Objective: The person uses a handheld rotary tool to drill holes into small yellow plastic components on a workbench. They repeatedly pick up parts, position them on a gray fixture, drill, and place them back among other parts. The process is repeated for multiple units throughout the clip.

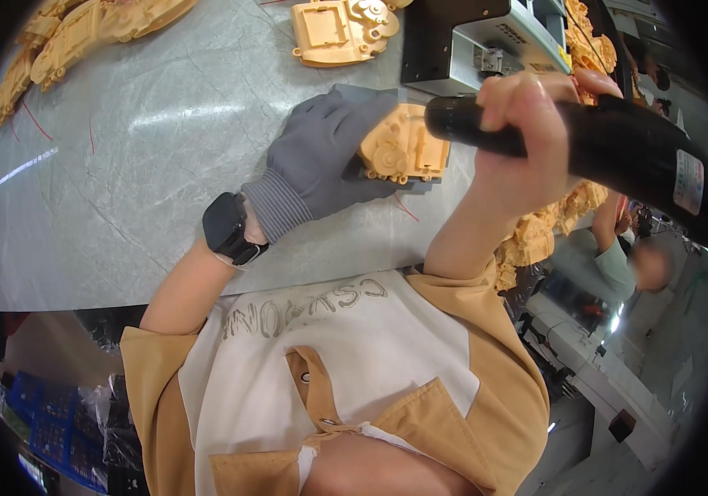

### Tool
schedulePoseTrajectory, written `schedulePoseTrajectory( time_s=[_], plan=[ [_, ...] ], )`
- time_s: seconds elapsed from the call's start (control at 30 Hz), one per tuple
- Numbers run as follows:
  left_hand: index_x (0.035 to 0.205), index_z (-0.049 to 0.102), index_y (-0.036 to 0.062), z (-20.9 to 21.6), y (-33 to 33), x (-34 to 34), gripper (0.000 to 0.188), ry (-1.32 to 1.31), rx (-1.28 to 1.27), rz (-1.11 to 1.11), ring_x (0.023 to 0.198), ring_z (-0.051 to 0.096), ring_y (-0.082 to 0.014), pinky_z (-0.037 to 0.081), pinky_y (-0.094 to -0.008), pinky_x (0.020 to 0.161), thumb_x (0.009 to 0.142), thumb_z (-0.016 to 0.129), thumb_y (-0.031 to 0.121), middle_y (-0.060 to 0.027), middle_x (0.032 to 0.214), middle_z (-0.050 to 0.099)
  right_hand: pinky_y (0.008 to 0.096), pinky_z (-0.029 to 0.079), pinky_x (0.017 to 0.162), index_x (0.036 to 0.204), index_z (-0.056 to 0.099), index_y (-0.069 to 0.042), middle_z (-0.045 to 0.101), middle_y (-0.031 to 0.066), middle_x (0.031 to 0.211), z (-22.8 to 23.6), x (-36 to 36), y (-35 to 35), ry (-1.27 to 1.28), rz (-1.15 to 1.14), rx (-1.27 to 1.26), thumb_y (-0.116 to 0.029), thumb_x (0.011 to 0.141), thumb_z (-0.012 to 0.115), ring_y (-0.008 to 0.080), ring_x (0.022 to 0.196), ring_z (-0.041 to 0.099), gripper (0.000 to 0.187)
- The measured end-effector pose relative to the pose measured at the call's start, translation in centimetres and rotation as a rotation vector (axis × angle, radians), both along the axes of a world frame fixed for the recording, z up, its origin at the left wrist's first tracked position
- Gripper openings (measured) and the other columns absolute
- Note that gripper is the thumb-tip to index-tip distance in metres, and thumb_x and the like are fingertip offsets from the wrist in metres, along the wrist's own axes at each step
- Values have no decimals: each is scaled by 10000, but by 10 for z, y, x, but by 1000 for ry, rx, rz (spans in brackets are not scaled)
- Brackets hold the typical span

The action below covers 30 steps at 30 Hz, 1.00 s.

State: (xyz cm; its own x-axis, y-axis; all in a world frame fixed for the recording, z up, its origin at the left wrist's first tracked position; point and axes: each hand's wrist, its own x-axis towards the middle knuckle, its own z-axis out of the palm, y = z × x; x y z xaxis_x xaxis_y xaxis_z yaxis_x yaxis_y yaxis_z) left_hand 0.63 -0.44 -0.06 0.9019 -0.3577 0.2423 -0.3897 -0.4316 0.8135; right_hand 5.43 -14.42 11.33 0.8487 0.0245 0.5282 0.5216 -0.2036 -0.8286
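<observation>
On the grey marbled counter (pixel 164 190), the grey-gloved left hand (pixel 321 153) had hold of a boxy pale-orange plastic housing (pixel 408 149) sitting on a dark grey block (pixel 422 187), while the bare right hand (pixel 536 124) was wrapped round a pretty chunky black cylindrical tool (pixel 631 149).

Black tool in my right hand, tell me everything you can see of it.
The black tool is long, rounded and plastic-looking, with a pale label toward its right end. The bare right hand wraps around it. It lies across the view, sloping down rightward; its slimmer left end overlaps the tan part in view, contact unclear.
</observation>
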Motion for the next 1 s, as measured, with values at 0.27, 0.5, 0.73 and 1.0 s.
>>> schedulePoseTrajectory(
  time_s=[0.27, 0.5, 0.73, 1.0],
  plan=[
    [1287, 388, 110, -2, 2, 3, 816, -4, -8, -25, 1012, 517, -299, 368, -420, 938, 601, 787, 301, -80, 1124, 547, 236, 447, 507, 1048, 309, 32, 552, 76, 588, -7, 3, 8, 38, 57, 202, 32, 723, 588, 112, 486, 512, 428],
    [1289, 392, 89, -5, 1, 1, 822, 10, 29, -7, 1003, 514, -295, 374, -419, 932, 600, 785, 304, -90, 1103, 551, 353, 408, 503, 1079, 396, -50, 439, 73, 573, -11, 7, 3, -1, 77, -57, 13, 709, 469, 182, 439, 424, 383],
    [1292, 384, 63, 5, 2, 3, 840, 23, 20, -34, 1001, 512, -309, 366, -430, 926, 602, 776, 335, -101, 1101, 551, 344, 429, 578, 1009, 456, -49, 485, 68, 590, -13, 2, 0, 126, -16, 113, -39, 737, 499, 156, 552, 478, 275],
    [1243, 433, 41, 29, -19, 5, 653, 234, 100, 146, 954, 549, -276, 407, -406, 861, 691, 667, 298, -120, 965, 615, 263, 326, 608, 1034, 503, -64, 359, -29, 642, 14, -57, -63, -113, 28, 656, -117, 802, 504, 81, 532, 356, 238]
  ],
)
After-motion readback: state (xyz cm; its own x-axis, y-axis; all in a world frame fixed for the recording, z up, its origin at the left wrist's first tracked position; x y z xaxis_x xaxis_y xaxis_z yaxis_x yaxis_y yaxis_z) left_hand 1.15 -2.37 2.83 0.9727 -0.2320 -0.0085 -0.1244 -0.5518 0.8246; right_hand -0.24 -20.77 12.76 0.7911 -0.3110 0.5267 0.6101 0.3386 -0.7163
